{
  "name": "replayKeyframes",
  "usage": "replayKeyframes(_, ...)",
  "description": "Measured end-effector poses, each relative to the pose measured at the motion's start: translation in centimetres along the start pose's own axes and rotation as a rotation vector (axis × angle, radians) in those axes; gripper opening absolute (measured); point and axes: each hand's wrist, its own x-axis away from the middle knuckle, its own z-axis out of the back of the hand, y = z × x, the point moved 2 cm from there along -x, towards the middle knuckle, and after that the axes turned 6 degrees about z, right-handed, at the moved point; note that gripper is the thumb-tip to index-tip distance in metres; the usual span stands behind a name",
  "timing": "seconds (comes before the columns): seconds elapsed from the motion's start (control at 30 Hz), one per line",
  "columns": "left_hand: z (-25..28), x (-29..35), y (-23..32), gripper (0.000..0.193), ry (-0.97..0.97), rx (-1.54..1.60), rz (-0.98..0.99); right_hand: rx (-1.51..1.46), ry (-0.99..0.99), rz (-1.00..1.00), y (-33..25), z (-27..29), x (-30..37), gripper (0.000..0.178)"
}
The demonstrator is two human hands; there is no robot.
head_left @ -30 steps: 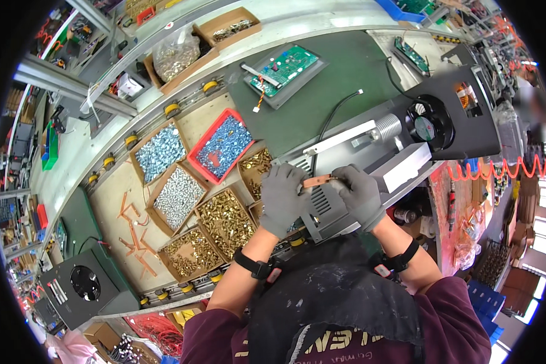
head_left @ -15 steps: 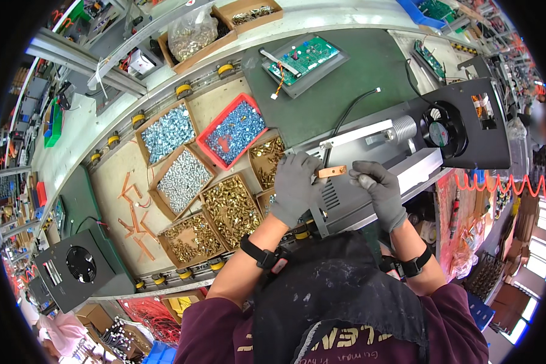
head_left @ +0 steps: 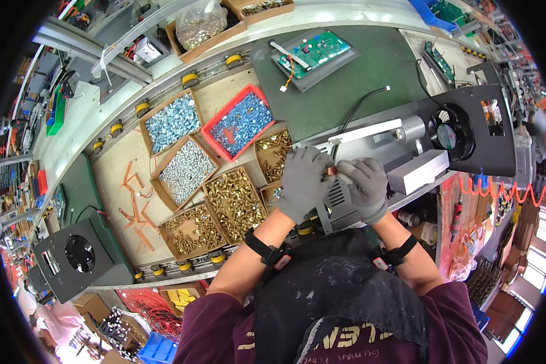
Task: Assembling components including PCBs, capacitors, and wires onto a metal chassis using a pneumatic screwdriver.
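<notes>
Both my hands wear grey gloves and meet over a grey metal chassis lying on the green bench mat. My left hand and my right hand pinch a small copper strip between their fingertips, right above the chassis's vented end. A black fan panel stands at the chassis's right end, next to a silver cylinder and a white block.
Left of my hands lie several cardboard trays of brass and silver screws and a red tray. Loose copper strips lie on the board. A green circuit board sits at the back, another fan unit at lower left.
My hands have drawn closer together, and the copper strip now sits almost hidden between the fingertips. The view has shifted slightly over the bench.
</notes>
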Motion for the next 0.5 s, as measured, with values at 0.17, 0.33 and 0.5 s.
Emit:
replayKeyframes(0.17,-0.3,-0.3,0.1,0.022,-0.011,-0.003,0.004,0.074,0.007,0.081,0.5,-0.3,0.1,0.032)
replayKeyframes(0.33,0.1,-0.5,-0.3,0.023,-0.055,0.073,0.088,-0.006,0.056,0.064,0.3,-0.7,-0.3,0.029)
replayKeyframes(0.5,0.1,-0.9,-0.4,0.022,-0.031,0.089,0.113,-0.11,0.088,-0.073,0.4,-0.7,-1.0,0.02)
